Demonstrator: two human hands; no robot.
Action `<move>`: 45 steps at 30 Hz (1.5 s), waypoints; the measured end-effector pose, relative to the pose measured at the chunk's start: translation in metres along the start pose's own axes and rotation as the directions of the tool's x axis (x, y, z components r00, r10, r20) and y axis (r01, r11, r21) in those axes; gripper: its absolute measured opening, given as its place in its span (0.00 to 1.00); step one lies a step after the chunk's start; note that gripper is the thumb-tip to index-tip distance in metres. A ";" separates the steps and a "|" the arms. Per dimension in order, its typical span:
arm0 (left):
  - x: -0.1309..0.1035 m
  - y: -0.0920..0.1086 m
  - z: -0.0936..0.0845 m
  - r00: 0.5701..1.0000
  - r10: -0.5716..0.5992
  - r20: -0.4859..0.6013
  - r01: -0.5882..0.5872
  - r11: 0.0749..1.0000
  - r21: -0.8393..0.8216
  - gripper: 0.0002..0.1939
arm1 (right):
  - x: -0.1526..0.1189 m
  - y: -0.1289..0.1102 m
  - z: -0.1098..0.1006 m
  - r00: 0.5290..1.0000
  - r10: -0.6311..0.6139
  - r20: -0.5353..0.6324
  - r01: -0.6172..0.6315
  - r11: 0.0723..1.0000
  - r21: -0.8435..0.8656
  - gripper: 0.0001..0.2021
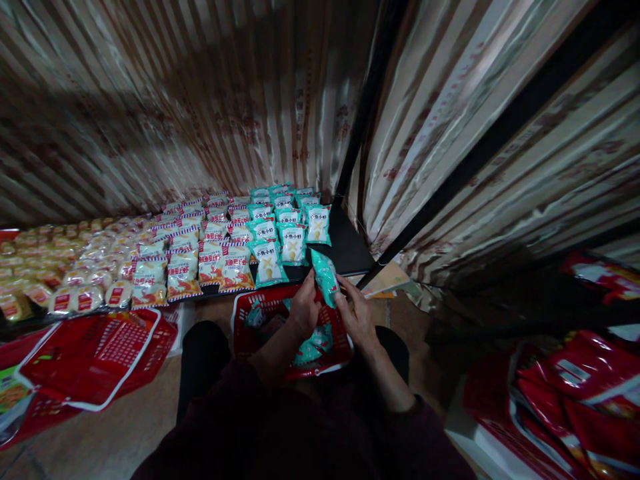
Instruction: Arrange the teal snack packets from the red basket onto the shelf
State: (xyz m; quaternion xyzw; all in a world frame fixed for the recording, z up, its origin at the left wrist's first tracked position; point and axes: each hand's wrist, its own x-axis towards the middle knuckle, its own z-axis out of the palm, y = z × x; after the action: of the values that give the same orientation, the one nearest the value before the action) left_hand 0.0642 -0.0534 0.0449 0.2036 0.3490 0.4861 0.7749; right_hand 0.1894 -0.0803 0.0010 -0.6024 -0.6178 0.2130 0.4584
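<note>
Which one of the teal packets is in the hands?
The teal packet between the left hand and right hand; the others lie on the shelf or in the red basket.

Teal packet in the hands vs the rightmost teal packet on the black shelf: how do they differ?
Support: the held packet is between the left hand and right hand; the shelf packet rests on the black shelf.
Face: the held packet shows patterned teal; the shelf packet shows a white panel with dark lettering.
Pose: the held packet is angled and looks narrow; the shelf packet shows its broad front.
Shared: teal wrapping.
</note>
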 end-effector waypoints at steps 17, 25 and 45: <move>0.002 -0.012 -0.004 0.988 0.131 0.082 -0.151 0.931 0.333 0.23 | 0.002 0.009 0.007 0.958 0.260 -0.118 -0.228 0.946 0.230 0.26; 0.014 -0.017 -0.016 0.979 0.197 0.055 -0.201 0.881 0.429 0.22 | 0.008 0.014 0.010 0.917 0.381 -0.116 -0.306 0.861 0.406 0.27; 0.046 -0.032 -0.026 0.977 0.211 -0.013 -0.171 0.827 0.535 0.27 | 0.036 0.056 0.021 0.859 0.509 -0.059 -0.349 0.665 0.661 0.27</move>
State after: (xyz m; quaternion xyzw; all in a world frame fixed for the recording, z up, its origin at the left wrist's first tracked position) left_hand 0.0778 -0.0270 -0.0092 0.4262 0.4753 0.4524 0.6228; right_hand 0.2078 -0.0301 -0.0438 -0.5637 -0.2898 0.4353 0.6394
